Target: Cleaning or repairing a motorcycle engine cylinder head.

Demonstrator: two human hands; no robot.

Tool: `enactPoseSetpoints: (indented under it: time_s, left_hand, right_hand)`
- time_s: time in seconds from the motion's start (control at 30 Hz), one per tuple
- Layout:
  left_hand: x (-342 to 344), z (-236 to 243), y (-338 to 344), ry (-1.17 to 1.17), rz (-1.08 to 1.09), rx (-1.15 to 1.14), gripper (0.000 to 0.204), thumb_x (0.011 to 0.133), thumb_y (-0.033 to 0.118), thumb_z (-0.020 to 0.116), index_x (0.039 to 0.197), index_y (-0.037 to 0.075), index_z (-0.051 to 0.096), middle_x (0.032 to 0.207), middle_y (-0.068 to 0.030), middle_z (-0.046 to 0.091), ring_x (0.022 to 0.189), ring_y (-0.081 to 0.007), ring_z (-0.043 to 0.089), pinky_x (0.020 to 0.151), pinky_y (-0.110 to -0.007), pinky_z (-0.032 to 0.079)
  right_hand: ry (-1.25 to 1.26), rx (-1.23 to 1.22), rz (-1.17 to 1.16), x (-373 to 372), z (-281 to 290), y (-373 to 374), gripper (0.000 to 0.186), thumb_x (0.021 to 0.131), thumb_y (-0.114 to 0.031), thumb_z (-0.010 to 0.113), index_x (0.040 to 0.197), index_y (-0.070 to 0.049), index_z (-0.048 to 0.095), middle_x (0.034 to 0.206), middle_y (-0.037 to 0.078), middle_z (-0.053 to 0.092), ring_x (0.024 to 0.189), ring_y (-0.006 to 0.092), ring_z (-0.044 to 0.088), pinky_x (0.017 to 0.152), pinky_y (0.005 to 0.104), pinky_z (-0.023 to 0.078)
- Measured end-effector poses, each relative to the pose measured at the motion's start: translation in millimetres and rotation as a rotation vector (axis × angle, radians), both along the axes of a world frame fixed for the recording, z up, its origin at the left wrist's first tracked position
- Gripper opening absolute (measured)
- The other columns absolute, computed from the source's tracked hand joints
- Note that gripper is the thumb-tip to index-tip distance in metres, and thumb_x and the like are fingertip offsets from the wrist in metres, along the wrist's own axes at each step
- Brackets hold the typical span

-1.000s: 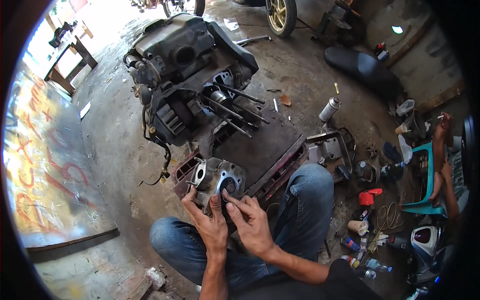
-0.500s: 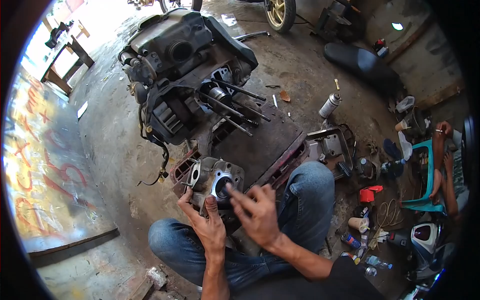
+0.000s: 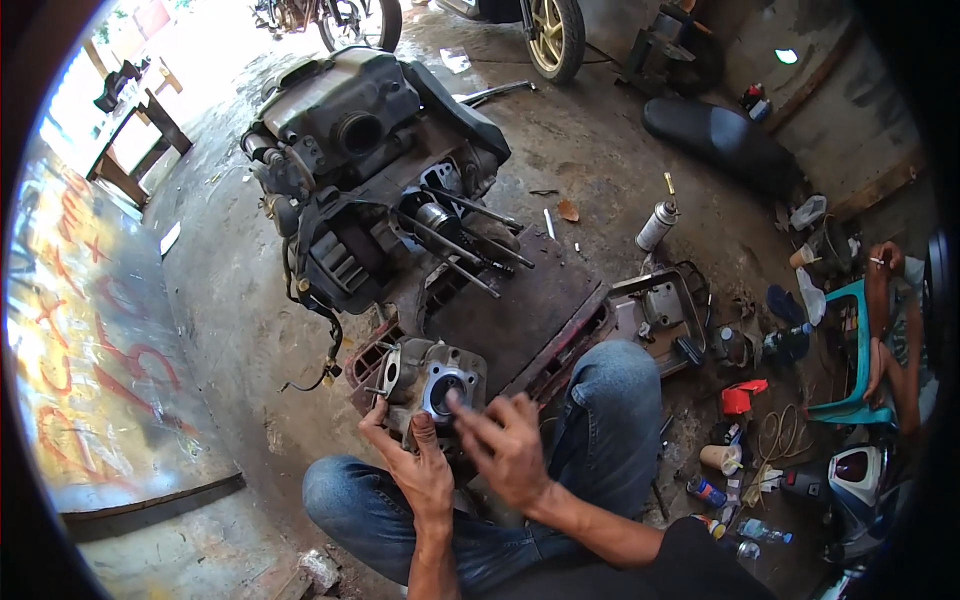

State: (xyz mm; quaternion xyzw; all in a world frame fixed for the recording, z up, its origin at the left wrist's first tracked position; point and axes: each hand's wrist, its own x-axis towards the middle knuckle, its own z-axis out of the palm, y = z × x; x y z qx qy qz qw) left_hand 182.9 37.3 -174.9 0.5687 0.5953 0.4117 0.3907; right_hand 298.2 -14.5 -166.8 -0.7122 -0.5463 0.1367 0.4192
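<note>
A grey metal cylinder head is propped over the near left corner of a dark board, its round chamber facing up toward me. My left hand grips its lower left side, thumb in front and fingers at the edge. Over the chamber reaches my right hand, fingers extended toward the dark opening; motion blurs them, and I cannot see whether they pinch anything. Beyond stands a large engine, its piston exposed among long studs.
The dark board rests on a reddish frame. Right of it lie a metal cover, a spray can and a black motorcycle seat. A person sits by a teal chair. Bottles and cups crowd the right floor.
The view has shifted slightly, so the scene sits a little lower. My left hand keeps its grip; my right fingers are still blurred over the chamber.
</note>
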Motion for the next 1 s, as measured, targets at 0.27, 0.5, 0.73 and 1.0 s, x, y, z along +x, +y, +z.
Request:
enactPoseSetpoints:
  time_s: [0.27,0.5,0.73,1.0]
  left_hand:
    - [-11,-6,-1,0.024,-0.008,0.002,0.065,0.115,0.055,0.056,0.143,-0.002,0.046,0.14,-0.0225,0.054,0.131,-0.0324,0.051,0.119,-0.046,0.037]
    - [13,-10,5,0.064,-0.004,0.025,0.067,0.114,0.057,0.056,0.143,-0.002,0.044,0.14,-0.0218,0.053,0.131,-0.0323,0.052,0.115,-0.044,0.04]
    - [-30,0,5,0.057,0.074,-0.023,0.07,0.113,0.058,0.059,0.143,-0.003,0.044,0.138,-0.0226,0.055,0.127,-0.0354,0.055,0.114,-0.05,0.042]
    - [-3,-20,-10,-0.06,0.057,0.022,0.073,0.107,0.055,0.069,0.14,-0.008,0.05,0.132,-0.0291,0.057,0.126,-0.0449,0.06,0.109,-0.051,0.048]
  right_hand:
    - [0.017,0.034,0.056,-5,-1,-1,0.04,0.097,-0.019,0.079,0.137,-0.015,0.08,0.086,0.004,0.055,0.088,0.025,0.05,0.084,0.0423,0.04]
    - [0.027,0.032,0.014,6,4,-6,0.037,0.096,-0.018,0.08,0.133,-0.016,0.083,0.086,0.002,0.056,0.088,0.0224,0.05,0.085,0.0402,0.04]
    - [0.03,0.105,0.102,-14,11,11,0.033,0.096,-0.025,0.08,0.127,-0.016,0.084,0.085,0.002,0.059,0.089,0.0241,0.054,0.086,0.0417,0.041]
    - [0.003,-0.016,0.001,1,16,4,0.032,0.093,-0.011,0.082,0.124,-0.014,0.086,0.082,0.006,0.057,0.086,0.0267,0.051,0.086,0.042,0.045]
